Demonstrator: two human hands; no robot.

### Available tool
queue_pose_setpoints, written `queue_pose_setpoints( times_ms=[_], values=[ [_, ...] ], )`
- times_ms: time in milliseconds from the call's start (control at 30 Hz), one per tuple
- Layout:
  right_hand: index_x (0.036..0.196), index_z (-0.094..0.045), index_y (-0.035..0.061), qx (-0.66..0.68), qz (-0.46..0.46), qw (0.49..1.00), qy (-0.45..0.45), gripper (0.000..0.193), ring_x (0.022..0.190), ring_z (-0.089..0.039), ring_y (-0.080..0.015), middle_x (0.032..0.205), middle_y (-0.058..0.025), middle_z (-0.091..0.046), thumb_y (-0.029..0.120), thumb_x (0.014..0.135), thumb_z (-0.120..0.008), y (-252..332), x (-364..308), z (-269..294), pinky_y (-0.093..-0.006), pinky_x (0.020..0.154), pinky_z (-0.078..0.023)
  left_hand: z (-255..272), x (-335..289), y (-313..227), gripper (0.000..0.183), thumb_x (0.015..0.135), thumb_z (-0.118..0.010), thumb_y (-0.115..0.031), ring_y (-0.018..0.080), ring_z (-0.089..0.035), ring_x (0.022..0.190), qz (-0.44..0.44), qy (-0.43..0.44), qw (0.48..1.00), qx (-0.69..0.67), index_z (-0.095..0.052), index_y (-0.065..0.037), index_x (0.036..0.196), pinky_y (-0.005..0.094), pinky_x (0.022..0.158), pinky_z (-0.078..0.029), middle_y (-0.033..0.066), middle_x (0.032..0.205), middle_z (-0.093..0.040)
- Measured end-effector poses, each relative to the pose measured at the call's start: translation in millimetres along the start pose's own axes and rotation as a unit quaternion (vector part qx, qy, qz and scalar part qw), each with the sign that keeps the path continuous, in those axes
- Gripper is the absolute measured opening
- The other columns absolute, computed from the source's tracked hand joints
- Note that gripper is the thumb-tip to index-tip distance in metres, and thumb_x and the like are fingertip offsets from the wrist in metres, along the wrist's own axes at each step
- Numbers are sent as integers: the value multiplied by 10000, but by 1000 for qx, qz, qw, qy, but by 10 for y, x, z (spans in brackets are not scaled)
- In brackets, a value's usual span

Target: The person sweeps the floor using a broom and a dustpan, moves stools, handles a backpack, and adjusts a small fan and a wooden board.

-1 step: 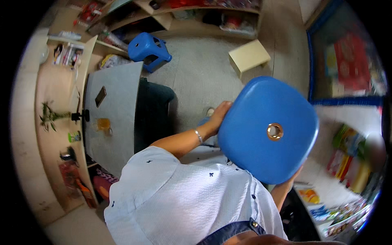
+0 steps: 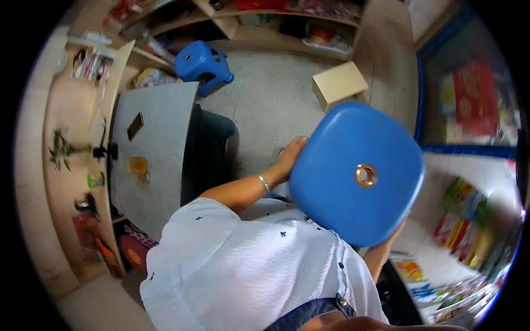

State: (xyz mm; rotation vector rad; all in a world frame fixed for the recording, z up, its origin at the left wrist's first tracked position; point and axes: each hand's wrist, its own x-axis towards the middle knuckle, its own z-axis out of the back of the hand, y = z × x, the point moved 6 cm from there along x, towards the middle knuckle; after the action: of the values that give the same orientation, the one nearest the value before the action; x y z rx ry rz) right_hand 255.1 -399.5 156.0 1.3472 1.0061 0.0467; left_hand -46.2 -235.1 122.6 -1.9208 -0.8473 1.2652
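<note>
A blue plastic stool (image 2: 337,182) is held up in front of my body, its rounded square seat facing me. A metal-rimmed hole (image 2: 365,175) pierces the seat's middle; the legs are hidden behind it. My left hand (image 2: 291,155) grips the stool's left edge, its fingers partly out of sight, with a silver bracelet on that wrist. At the lower right edge my right hand (image 2: 395,234) holds the other side, mostly covered by the seat.
A second blue stool (image 2: 200,62) stands on the floor at the far left, and a cream box (image 2: 341,84) lies ahead. To my left, a grey table (image 2: 157,187) bears a phone (image 2: 135,127) and a glass of amber drink (image 2: 138,165). Packaged goods (image 2: 455,234) line the right side.
The stool and both hands sit slightly farther left in the picture, and the surroundings have shifted a little. My grip looks the same.
</note>
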Motion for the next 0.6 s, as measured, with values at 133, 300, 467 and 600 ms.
queue_pose_setpoints(
  times_ms=[133, 300, 467, 600],
  values=[
    [1152, -447, 62, 9, 15, 996, 86, 571, 952, -504, -244, 1114, -143, -490, 520, 816, -398, 186, -310, -1707, -367, 724, -471, 1113, -102, -771, 383, 891, -352, -391, 121, -549, 722, -33, -60, 990, -123, -512, -53, 975, 268, 665, -484, 71, 841, -553],
    [1111, -465, 41, 36, 52, 958, 278, 483, 881, -537, -223, 1020, -128, -541, 449, 872, -368, 481, -356, -3252, -344, 734, -471, 2105, -182, -1685, 345, 899, -361, -337, 116, -544, 718, -162, -115, 959, -203, -530, -44, 962, 253, 654, -474, 61, 835, -563],
    [1076, -472, 17, -9, 89, 905, 416, 454, 852, -544, -212, 997, -120, -545, 414, 892, -351, 900, -99, -4585, -330, 710, -476, 2587, -47, -2234, 334, 903, -353, -323, 115, -535, 726, -249, -161, 910, -290, -535, -46, 950, 244, 661, -464, 56, 832, -553],
    [1079, -470, 10, -86, 107, 848, 513, 432, 839, -546, -199, 997, -106, -544, 384, 900, -352, 930, 126, -5769, -320, 699, -476, 3038, 98, -2462, 346, 903, -339, -334, 130, -521, 744, -286, -294, 862, -299, -528, -49, 952, 255, 683, -452, 63, 841, -535]
  ],
)
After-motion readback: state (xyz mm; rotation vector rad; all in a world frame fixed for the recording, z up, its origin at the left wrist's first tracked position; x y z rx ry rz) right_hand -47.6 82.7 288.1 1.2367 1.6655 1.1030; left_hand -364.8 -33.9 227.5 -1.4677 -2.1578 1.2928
